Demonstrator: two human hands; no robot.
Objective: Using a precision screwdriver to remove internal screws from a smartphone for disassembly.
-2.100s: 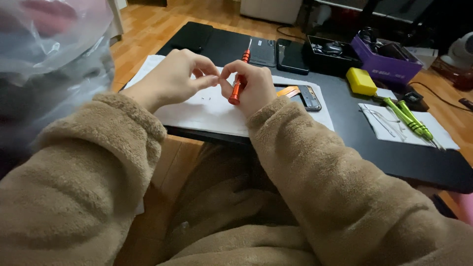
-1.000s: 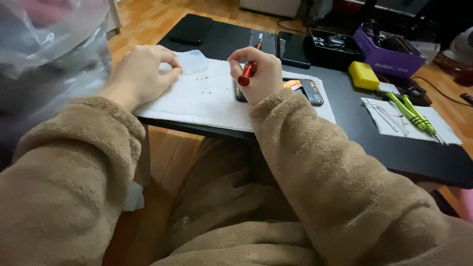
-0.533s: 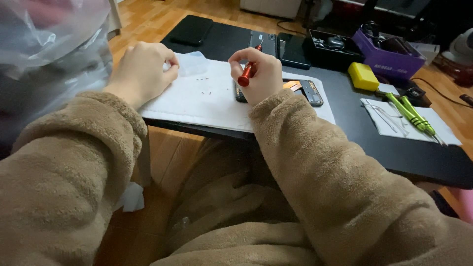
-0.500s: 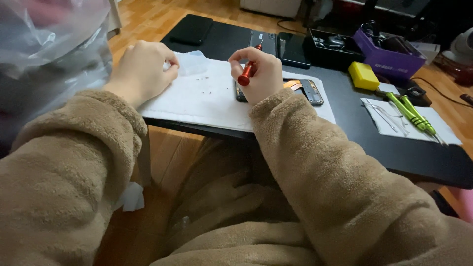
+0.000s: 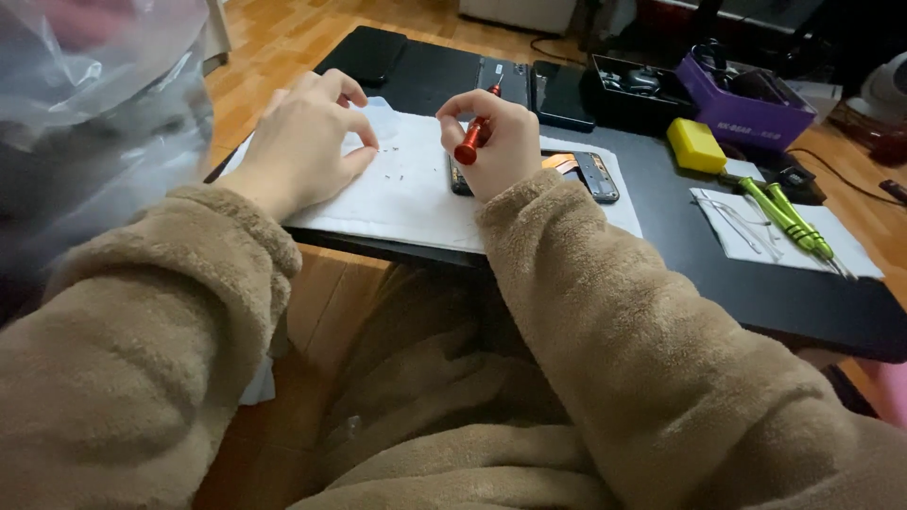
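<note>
Screwdriver (image 5: 470,142), red-handled, upright in the right hand (image 5: 501,142), fingers curled snugly round the shaft, tip hidden behind the hand. Directly beneath and just right of that hand: opened phone (image 5: 586,175), lying flat on the white sheet (image 5: 416,198), partly covered by the wrist. Left hand (image 5: 307,142) resting on the same sheet, thumb and forefinger pinched narrow; whether anything sits between them, impossible to tell. Tiny dark screws (image 5: 392,173) scattered on the sheet just beside the left fingertips, well short of the phone.

For good work at this stage, judging by the layout: driver kept vertical over the screw head, light downward pressure, slow turns from the fingertips rather than the wrist. Loose screws best kept grouped on the white sheet, away from the black table (image 5: 737,283) edge. Sleeves bulky and close to the screws; worth lifting clear. Green tweezers (image 5: 784,212) lying well apart to the right.
</note>
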